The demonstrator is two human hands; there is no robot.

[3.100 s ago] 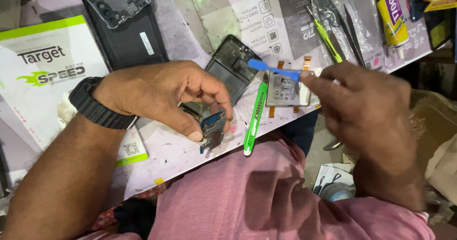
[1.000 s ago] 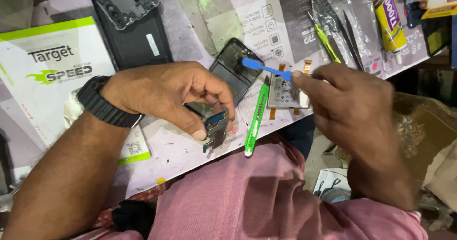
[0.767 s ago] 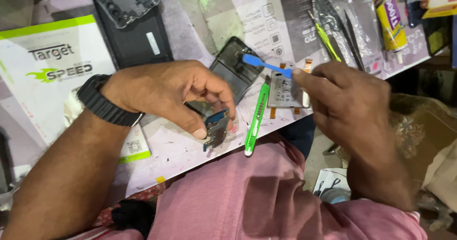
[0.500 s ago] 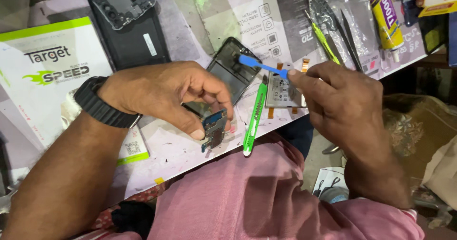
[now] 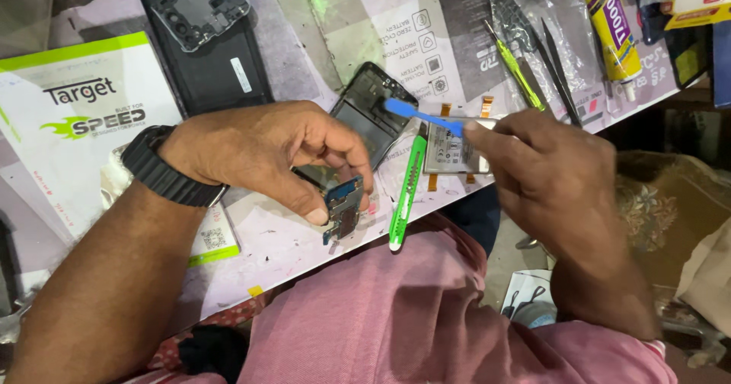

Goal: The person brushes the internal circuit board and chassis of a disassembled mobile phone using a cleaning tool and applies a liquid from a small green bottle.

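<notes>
My left hand (image 5: 270, 155) rests on the near end of an opened black phone frame (image 5: 369, 113) and pinches a small blue circuit board (image 5: 344, 209) between thumb and fingers. My right hand (image 5: 544, 171) grips a thin blue plastic pry tool (image 5: 422, 116) whose tip lies over the frame's upper part. A silver phone battery (image 5: 449, 152) lies flat just under my right fingers. Between the hands a green utility knife (image 5: 407, 193) lies on the table.
A black phone back with a camera module (image 5: 205, 41) lies at the top left beside a white and green box (image 5: 68, 125). At the top right are a glue tube (image 5: 613, 26), tweezers (image 5: 556, 49) and a green tool (image 5: 518, 75). The table edge runs diagonally by my lap.
The blue tool's tip has shifted a little over the phone frame. My left hand and the circuit board have kept their place.
</notes>
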